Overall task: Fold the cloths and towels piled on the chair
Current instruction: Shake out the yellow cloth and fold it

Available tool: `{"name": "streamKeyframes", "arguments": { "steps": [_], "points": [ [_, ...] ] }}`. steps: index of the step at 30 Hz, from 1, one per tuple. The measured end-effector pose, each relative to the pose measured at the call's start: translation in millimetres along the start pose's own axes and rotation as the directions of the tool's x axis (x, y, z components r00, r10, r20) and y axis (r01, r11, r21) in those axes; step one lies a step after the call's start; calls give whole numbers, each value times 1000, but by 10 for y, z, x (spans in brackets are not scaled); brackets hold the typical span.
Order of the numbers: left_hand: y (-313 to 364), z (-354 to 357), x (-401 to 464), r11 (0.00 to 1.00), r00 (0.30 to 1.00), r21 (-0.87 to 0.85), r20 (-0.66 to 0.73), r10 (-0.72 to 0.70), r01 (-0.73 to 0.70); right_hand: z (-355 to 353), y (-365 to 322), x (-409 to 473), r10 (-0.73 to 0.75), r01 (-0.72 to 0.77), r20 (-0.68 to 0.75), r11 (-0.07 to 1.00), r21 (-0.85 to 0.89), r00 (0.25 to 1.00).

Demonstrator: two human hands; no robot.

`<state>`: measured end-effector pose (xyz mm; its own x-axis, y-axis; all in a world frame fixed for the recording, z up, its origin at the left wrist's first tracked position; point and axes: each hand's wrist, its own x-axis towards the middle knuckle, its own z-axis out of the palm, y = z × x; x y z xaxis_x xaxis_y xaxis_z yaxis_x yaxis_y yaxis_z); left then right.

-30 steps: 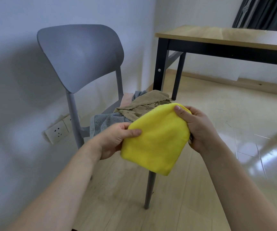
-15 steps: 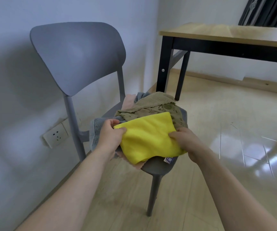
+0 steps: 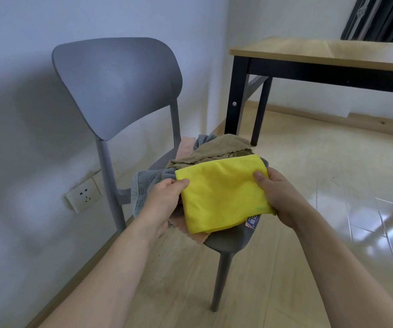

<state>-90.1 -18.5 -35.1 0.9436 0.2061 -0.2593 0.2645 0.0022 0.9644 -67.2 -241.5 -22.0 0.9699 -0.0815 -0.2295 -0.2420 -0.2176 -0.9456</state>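
Note:
A folded yellow cloth [image 3: 221,192] lies flat over the pile on the grey chair [image 3: 117,84]. My left hand [image 3: 167,197] pinches its left edge, thumb on top. At the right edge my right hand [image 3: 278,195] grips it the same way. Under and behind the yellow cloth lie an olive-brown towel [image 3: 216,149], a grey towel [image 3: 149,183] at the left, and a pink cloth [image 3: 198,236] poking out at the seat's front. A blue label [image 3: 252,220] hangs below the yellow cloth.
A wooden table with black legs [image 3: 321,53] stands behind the chair to the right. The wall is close on the left, with a power socket [image 3: 84,195] low down. Wood floor and glossy tiles [image 3: 344,197] spread to the right.
The yellow cloth came down from mid-air onto the pile on the seat. Both hands moved apart to its side edges and it now lies flatter and wider.

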Motion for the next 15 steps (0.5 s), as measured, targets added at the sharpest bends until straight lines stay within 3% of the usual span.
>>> {"name": "streamKeyframes", "arguments": {
  "steps": [6,9,11,13,15],
  "points": [
    [48,66,-56,987,983,-16,94,159,-158,-78,23,-20,0,-7,45,990,140,999],
    [140,96,-76,946,966,-217,43,255,-240,-81,-13,-31,-68,51,51,961,271,996],
    [168,106,-49,916,970,-350,64,234,-198,-84,-6,2,-84,69,31,945,319,996],
    [134,122,-40,956,981,-281,145,132,-87,-73,36,30,-67,57,23,955,290,998],
    [25,157,-35,999,984,-26,173,50,-46,-59,95,51,-26,22,15,972,233,1000]
  ]
}}
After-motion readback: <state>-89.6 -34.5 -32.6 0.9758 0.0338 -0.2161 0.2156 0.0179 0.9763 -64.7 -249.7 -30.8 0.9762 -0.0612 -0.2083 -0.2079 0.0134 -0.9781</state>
